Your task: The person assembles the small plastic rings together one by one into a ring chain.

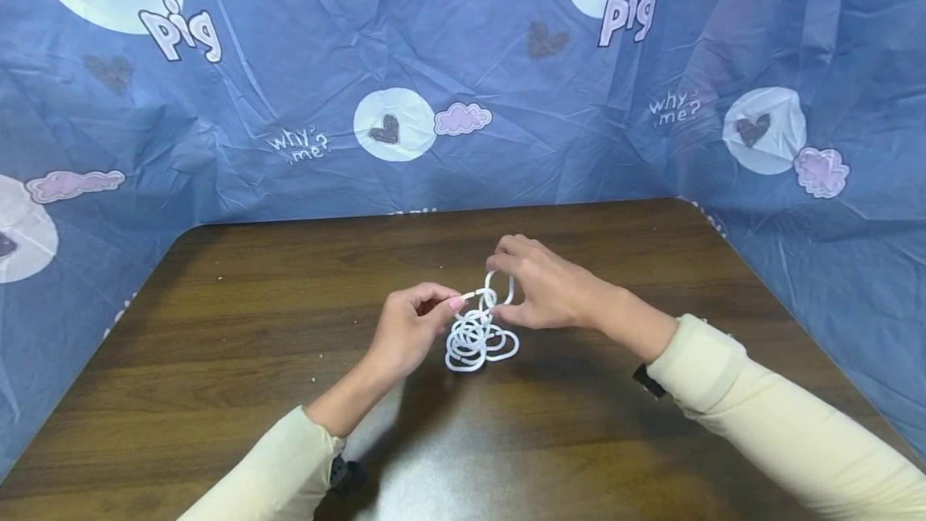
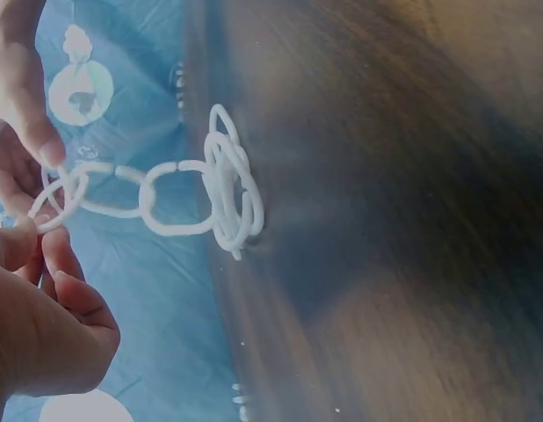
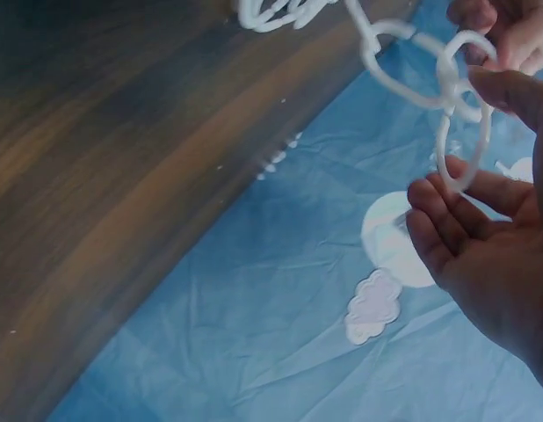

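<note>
Between my two hands hangs a chain of white oval links point(image 2: 177, 230), several of them with a small gap in the loop. Its lower part is a heap point(image 1: 466, 348) of overlapping links on the table. My left hand point(image 1: 408, 326) pinches one upper link point(image 2: 71, 214) between thumb and fingertips. To its right, my right hand point(image 1: 546, 286) holds an end link point(image 3: 441, 145), with the thumb near its top and the fingers at its far end in the right wrist view. The two held links cross each other.
A brown wood-grain table point(image 1: 253, 392) lies under the hands, with a few tiny white specks on it. Behind and at both sides hangs a blue printed cloth point(image 1: 463, 171). Dark straps point(image 1: 649, 382) show at the sleeve cuffs.
</note>
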`<state>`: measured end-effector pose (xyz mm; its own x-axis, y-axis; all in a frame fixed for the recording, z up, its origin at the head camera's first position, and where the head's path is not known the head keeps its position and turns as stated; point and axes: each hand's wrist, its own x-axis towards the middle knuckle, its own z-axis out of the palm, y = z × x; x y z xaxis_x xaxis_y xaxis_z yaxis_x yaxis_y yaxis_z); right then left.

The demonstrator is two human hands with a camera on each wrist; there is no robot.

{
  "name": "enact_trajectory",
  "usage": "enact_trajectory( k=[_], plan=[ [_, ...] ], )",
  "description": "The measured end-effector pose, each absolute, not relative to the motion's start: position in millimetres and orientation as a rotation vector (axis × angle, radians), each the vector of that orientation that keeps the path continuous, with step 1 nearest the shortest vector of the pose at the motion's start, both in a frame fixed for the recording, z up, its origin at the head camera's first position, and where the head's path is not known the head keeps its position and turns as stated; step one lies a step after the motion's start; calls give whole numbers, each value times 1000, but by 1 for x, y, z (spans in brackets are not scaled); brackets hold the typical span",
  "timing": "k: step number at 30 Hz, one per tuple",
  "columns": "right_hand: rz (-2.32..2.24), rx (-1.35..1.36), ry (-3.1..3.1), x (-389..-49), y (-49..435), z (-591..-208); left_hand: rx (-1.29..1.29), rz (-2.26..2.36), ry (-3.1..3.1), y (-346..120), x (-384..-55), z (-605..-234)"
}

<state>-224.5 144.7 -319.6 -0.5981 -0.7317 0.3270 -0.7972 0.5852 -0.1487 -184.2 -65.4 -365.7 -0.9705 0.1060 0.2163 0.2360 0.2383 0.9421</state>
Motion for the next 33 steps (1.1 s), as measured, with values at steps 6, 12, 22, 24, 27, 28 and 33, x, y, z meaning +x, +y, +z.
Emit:
enact_trajectory(
  k=[6,12,22,24,27,28,33],
  plan=[
    [499,1196,-2408,-232,151,-324,-373,-1849,-2406,-65,-184,-368],
    [564,1233,-2191,-233,147,-323,-303,-1904,-2398,-66,-185,-365],
    [595,1313,-2063,-228,135,-322,-311,-1978,-2283,-66,-187,-359],
    [596,1317,-2067,-227,134,-324,-353,-2012,-2270,-66,-187,-359],
    [609,1318,-2074,-226,132,-328,-399,-2076,-2250,-67,-187,-360],
    [614,1319,-2079,-226,132,-329,-403,-2098,-2241,-67,-186,-360],
    [658,1303,-2144,-225,131,-332,-335,-2129,-2227,-66,-186,-360]
  ],
)
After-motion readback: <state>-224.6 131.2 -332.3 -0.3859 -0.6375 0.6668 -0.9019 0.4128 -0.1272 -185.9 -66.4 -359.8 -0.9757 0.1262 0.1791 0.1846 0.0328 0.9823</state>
